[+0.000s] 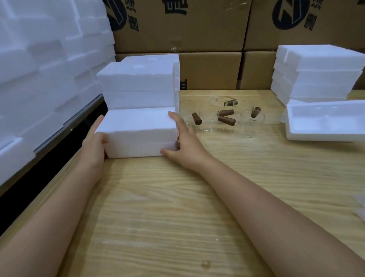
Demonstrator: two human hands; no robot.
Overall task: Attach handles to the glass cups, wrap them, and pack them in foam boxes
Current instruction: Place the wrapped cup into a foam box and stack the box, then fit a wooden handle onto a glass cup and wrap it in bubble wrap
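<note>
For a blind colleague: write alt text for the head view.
The left hand and right hand press the ends of a white foam box on a wooden table, before stacked foam boxes. Glass cups with brown handles lie to its right, an open foam tray farther right.

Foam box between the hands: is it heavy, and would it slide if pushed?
Probably light: the foam box is white expanded foam. It looks stiff, but its edges seem crumbly. Flat-bottomed on the smooth table, it should slide, not roll.
</note>
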